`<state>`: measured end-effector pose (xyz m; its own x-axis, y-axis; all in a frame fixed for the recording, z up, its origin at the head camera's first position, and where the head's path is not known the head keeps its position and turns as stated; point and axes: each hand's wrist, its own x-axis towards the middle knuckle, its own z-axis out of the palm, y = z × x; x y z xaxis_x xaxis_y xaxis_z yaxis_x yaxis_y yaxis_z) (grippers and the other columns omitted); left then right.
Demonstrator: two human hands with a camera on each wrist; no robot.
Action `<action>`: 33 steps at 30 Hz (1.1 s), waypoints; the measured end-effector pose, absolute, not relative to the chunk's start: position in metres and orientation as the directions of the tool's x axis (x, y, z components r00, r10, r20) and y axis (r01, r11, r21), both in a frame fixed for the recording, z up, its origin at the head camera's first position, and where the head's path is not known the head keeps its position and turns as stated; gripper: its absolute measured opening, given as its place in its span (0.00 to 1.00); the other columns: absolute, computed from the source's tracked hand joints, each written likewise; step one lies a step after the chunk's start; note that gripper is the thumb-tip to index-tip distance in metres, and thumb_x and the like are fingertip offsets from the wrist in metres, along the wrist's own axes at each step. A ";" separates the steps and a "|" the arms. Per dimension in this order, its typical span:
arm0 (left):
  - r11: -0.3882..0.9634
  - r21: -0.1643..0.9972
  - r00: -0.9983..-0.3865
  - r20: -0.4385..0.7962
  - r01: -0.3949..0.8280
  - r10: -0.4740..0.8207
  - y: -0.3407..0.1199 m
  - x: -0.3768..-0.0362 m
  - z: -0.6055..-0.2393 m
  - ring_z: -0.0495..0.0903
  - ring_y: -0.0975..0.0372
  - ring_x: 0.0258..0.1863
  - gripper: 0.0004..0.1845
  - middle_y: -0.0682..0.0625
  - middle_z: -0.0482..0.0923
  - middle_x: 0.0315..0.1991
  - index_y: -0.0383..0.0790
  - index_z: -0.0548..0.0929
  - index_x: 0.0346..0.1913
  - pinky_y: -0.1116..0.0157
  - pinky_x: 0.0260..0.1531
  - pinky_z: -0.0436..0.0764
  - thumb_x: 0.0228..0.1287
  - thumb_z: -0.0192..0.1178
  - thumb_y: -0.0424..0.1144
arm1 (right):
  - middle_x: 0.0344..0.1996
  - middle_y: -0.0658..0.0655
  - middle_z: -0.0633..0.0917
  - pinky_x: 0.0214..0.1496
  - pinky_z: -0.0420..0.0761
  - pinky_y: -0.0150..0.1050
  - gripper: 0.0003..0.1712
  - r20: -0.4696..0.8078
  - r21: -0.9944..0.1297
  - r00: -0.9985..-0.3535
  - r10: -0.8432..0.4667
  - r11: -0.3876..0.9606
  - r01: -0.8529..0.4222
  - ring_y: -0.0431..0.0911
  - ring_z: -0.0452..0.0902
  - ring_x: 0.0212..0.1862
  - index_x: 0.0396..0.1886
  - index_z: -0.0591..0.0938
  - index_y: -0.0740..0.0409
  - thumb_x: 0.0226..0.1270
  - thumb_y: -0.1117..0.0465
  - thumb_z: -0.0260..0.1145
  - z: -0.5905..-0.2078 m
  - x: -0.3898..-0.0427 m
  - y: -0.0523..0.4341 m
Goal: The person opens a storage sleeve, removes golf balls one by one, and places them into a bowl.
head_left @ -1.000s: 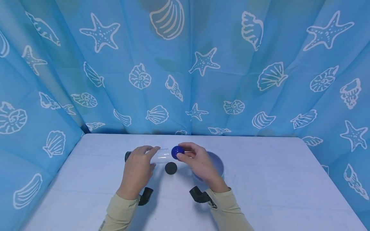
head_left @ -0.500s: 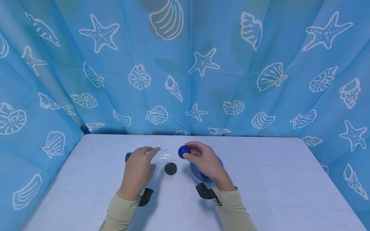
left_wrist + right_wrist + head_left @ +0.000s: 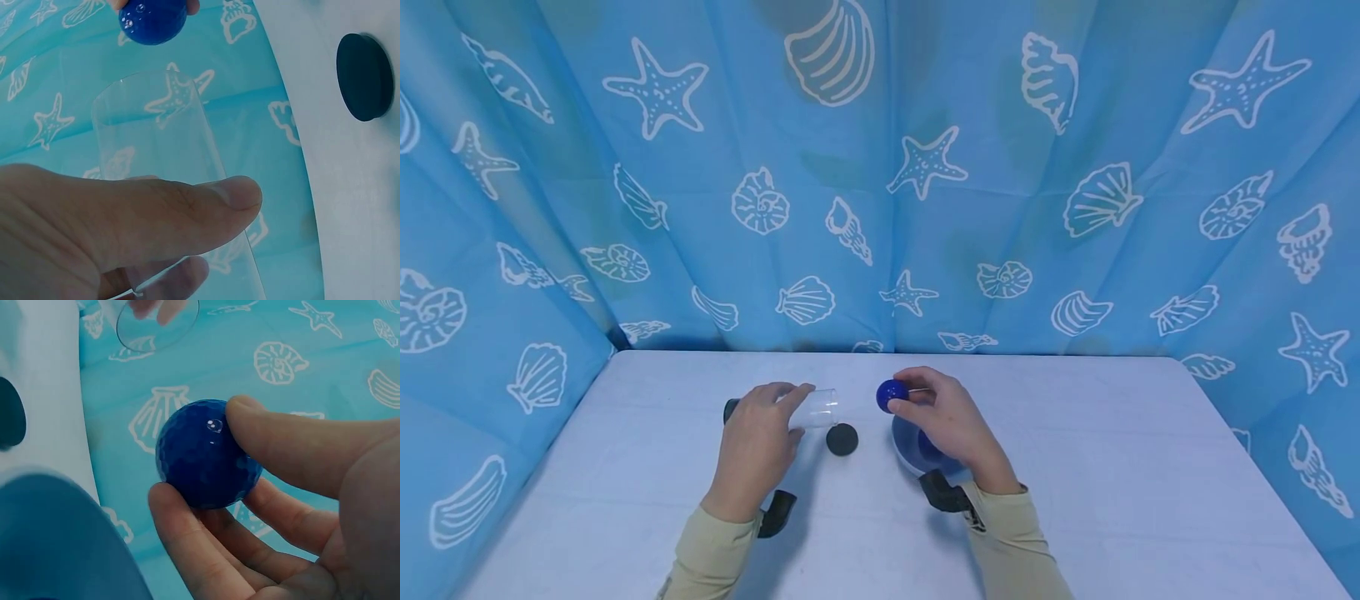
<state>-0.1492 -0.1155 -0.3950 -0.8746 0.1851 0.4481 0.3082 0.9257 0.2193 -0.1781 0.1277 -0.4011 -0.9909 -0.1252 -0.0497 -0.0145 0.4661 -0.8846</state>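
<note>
My left hand grips a clear plastic cylinder, tilted on its side with its open rim facing right. A black end piece shows at its far left. In the left wrist view, the thumb lies across the clear wall. My right hand pinches a glossy dark blue golf ball between thumb and fingertips. The ball is to the right of the cylinder's mouth, apart from it. Below the right hand stands a blue bowl, partly hidden, with another dark blue ball inside.
A round black lid lies on the white tabletop between the hands. A blue curtain with white shell and starfish prints hangs behind the table and at its sides. Black wrist cameras sit beneath both forearms.
My right hand has moved to the right with the golf ball, away from the cylinder's mouth and over the bowl. The left hand and cylinder have stayed nearly still.
</note>
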 end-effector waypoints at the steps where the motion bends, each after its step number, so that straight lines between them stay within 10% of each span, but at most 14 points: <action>1: 0.926 0.219 -0.875 0.447 0.307 0.185 -0.116 -0.149 -0.395 0.83 0.45 0.50 0.32 0.38 0.84 0.49 0.40 0.87 0.55 0.47 0.55 0.81 0.40 0.82 0.28 | 0.62 0.57 0.79 0.63 0.77 0.58 0.26 -0.053 -0.881 -0.991 -0.125 0.472 -0.012 0.55 0.76 0.63 0.64 0.78 0.52 0.68 0.55 0.70 -0.401 -0.178 0.129; 33: 0.919 0.211 -0.860 0.468 0.333 0.204 -0.118 -0.150 -0.395 0.83 0.46 0.49 0.32 0.39 0.85 0.48 0.40 0.87 0.54 0.48 0.53 0.82 0.39 0.82 0.26 | 0.53 0.59 0.83 0.56 0.83 0.53 0.23 -0.158 -0.792 -0.978 -0.139 0.610 0.042 0.53 0.78 0.57 0.59 0.79 0.58 0.66 0.60 0.71 -0.404 -0.180 0.146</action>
